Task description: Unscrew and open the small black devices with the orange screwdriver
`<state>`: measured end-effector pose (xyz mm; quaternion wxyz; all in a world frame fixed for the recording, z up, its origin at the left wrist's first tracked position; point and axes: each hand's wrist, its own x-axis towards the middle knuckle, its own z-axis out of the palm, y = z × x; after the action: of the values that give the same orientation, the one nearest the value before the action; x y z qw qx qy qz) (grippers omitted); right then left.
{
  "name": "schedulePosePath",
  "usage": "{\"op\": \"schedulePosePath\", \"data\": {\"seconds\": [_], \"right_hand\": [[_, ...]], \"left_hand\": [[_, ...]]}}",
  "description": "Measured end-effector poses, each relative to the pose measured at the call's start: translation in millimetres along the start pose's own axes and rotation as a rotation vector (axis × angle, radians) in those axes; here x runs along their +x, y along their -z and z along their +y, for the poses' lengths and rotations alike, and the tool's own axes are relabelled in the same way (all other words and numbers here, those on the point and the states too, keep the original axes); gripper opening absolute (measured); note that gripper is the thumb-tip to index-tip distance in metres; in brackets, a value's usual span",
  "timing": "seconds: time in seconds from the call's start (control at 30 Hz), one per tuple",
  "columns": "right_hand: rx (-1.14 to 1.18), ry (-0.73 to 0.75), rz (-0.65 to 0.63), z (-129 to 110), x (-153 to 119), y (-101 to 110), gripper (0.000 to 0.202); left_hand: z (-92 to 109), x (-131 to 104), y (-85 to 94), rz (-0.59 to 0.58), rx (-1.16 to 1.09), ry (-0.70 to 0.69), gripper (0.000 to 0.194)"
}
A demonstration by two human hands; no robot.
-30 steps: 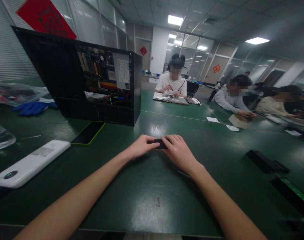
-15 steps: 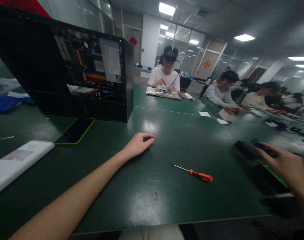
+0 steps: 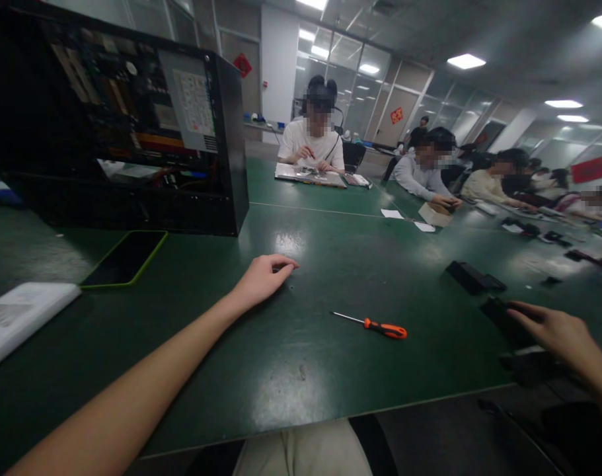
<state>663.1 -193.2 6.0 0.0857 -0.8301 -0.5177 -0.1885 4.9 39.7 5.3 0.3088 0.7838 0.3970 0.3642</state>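
Observation:
My left hand (image 3: pixel 265 279) rests on the green table (image 3: pixel 305 297), its fingers loosely bent and slightly apart, with nothing in them. To its right lies a screwdriver (image 3: pixel 386 328) with an orange and black handle, its tip towards my left hand; neither hand touches it. At the right table edge my right hand (image 3: pixel 556 328) has its fingers closed at a dark, flat black object (image 3: pixel 501 319). That object is dim, and its kind cannot be made out. Just beyond it a long black block-shaped part (image 3: pixel 474 277) lies on the table.
An open black computer case (image 3: pixel 231 152) stands at the left, its inner parts showing. Near it are a phone with a green rim (image 3: pixel 127 258) and a long white object (image 3: pixel 28 317). A person in white (image 3: pixel 313 142) works across the table; several others sit further right.
The view has turned a little right and down. My right hand has come away from the long black part, which now lies apart from the fingers. My left hand and the screwdriver stay put.

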Motion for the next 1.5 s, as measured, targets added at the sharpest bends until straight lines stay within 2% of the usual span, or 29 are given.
{"op": "schedulePosePath", "data": {"seconds": [0.17, 0.37, 0.77, 0.93, 1.1, 1.3, 1.4, 1.5], "right_hand": [[0.087, -0.046, -0.086, 0.2, -2.0, 1.3, 0.067], [0.095, -0.059, -0.058, -3.7, -9.4, 6.3, 0.073], [0.045, -0.057, -0.038, -15.1, -12.9, -3.3, 0.069], [0.013, -0.081, 0.022, -20.4, -23.9, -9.3, 0.071], [-0.029, -0.092, 0.089, -37.8, -41.6, -16.4, 0.072], [-0.032, 0.007, 0.134, -56.3, -57.9, -15.7, 0.07], [0.014, 0.083, 0.217, -58.2, -63.4, -15.5, 0.06], [0.061, 0.095, 0.288, -58.8, -68.3, -16.7, 0.053]], "left_hand": [[-1.4, -0.1, 0.5, 0.016, 0.032, -0.024, 0.028], [-0.7, -0.9, 3.0, 0.041, 0.06, -0.079, 0.025], [0.3, -2.3, 2.9, 0.039, 0.114, -0.146, 0.023], [0.3, -2.4, 3.6, 0.026, 0.114, -0.137, 0.024], [0.9, -2.5, 3.2, 0.03, 0.119, -0.139, 0.024], [2.4, -3.8, 3.8, 0.022, 0.126, -0.147, 0.023], [4.4, -4.2, 4.4, 0.016, 0.141, -0.15, 0.023], [7.8, -4.6, 5.6, 0.027, 0.143, -0.16, 0.023]]}}
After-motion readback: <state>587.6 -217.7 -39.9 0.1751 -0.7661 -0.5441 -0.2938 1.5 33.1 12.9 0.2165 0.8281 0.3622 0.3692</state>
